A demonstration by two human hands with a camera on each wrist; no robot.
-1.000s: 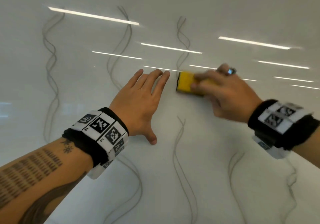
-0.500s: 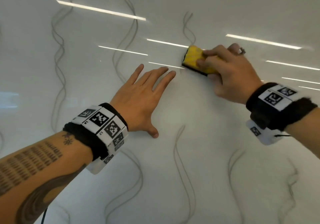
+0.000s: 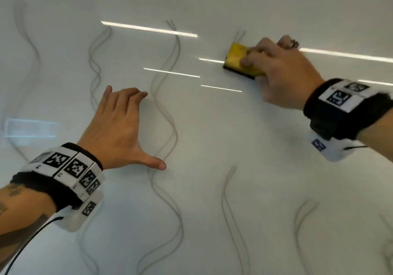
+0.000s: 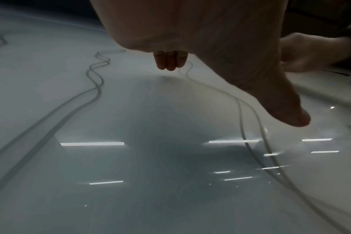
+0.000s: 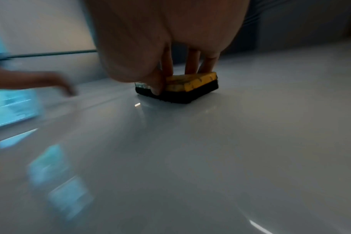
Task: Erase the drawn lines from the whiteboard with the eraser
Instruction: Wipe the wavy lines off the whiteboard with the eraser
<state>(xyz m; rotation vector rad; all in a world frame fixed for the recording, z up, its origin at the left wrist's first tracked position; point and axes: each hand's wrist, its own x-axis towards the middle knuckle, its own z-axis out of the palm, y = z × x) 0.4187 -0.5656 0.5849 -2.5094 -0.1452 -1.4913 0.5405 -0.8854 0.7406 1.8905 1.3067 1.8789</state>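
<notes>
The right hand (image 3: pixel 282 72) is gripping the yellow block eraser with a black felt underside (image 3: pixel 240 61), fingers curled over its top and pressing it flat against the glossy white whiteboard (image 3: pixel 212 136). The short remaining stub of a wavy grey drawn line (image 3: pixel 240 35) is lying just above the eraser, along the direction the fingers are pointing, so the coming stroke probably runs upward. The left hand (image 3: pixel 119 125) is holding nothing, fingers extended, hovering near another wavy line (image 3: pixel 168 113).

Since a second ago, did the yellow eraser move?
Yes. The eraser moved up the wavy line toward its top end, leaving bare board behind.
</notes>
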